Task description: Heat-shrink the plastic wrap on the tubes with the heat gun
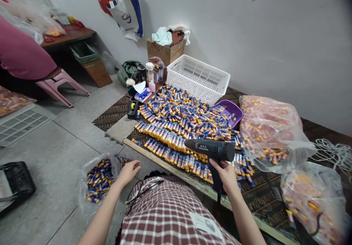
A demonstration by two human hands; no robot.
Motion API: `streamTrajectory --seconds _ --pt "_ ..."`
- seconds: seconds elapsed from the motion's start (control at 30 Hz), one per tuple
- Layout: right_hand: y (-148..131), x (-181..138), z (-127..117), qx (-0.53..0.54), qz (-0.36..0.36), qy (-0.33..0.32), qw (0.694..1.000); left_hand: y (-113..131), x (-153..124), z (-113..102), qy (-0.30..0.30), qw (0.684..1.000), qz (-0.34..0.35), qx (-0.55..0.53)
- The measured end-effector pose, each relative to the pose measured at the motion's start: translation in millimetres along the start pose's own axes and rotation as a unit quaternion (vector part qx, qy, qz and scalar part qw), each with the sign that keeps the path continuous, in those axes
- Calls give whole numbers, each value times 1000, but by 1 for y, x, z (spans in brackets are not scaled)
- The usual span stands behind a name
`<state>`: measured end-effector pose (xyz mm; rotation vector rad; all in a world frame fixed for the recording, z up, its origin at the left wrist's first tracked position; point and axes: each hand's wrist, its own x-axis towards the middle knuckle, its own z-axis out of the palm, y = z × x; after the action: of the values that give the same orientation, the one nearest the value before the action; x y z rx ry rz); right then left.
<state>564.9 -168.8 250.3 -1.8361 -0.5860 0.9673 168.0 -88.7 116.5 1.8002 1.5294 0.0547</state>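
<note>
My right hand [226, 173] is wrapped round the handle of a black heat gun [207, 148]. Its nozzle points left, over rows of small tubes [167, 137] with blue and yellow ends. Behind the rows lies a loose heap of the same tubes [181, 106]. My left hand [130, 171] hangs in front of the board's near edge, fingers stretched out and nothing visible in them. Beside it on the floor, a clear plastic bag [84, 184] holds many more tubes.
A white crate [196, 93] and a purple scoop [238, 109] stand behind the heap. Large filled plastic bags [271, 118] sit at the right, near a coiled white cord [332, 153]. A tape dispenser [133, 109] is at the left. A person in pink [24, 54] sits far left.
</note>
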Motion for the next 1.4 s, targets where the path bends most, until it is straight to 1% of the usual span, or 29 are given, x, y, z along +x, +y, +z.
streamTrajectory --seconds 0.1,0.23,0.4,0.5,0.57,0.67,0.73,0.87,0.97,1.07,1.23,1.4 --pt "-5 4 10 -14 5 -18 1000 1 -2 0 0 1000 -9 -7" --pt "-14 13 23 -13 5 -50 999 0 -9 -5 22 999 -25 -32" --pt "-21 27 46 -30 -9 -92 995 -10 -24 -12 53 996 -63 -40" --pt "-22 33 61 -35 -18 -111 993 -17 -27 -14 55 994 -78 -49" --pt "-23 35 72 -38 -23 -116 992 -22 -24 -16 50 994 -84 -55" --pt "-29 36 92 -56 -27 -115 991 -30 -12 -26 39 994 -77 -64" --pt "-37 35 109 -70 -26 -113 991 -37 0 -38 31 996 -57 -63" --pt "-52 29 145 -77 -20 -113 990 -56 30 -76 30 999 -19 -33" --pt "-59 25 168 -87 -23 -115 989 -74 53 -104 42 999 -16 -14" --pt "-62 23 189 -101 -39 -115 987 -89 71 -124 34 999 -8 -7" --pt "-66 18 222 -136 -55 -101 984 -104 89 -143 2 1000 13 -6" --pt "-68 19 258 -149 -92 -112 978 -123 96 -149 1 999 31 -16"
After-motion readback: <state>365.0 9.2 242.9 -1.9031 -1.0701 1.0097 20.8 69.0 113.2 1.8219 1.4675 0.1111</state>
